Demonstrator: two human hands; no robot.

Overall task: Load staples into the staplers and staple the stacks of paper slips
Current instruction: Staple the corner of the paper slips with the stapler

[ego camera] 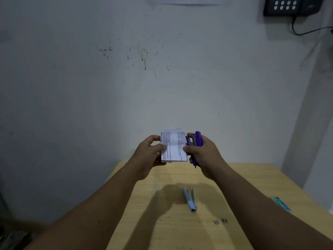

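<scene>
Pinched in the left hand (pixel 150 154), a stack of paper slips (pixel 173 145) is held above the bench (pixel 234 186); a purple stapler (pixel 195 147) is gripped by the right hand (pixel 203 156) at its 3 o'clock edge. That edge should probably be squared and seated fully between the jaws before squeezing.

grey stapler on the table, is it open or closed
Open. The grey stapler lies on the table with its two arms spread in a narrow V, joined at the near end. Whether staples are loaded cannot be told.
</scene>
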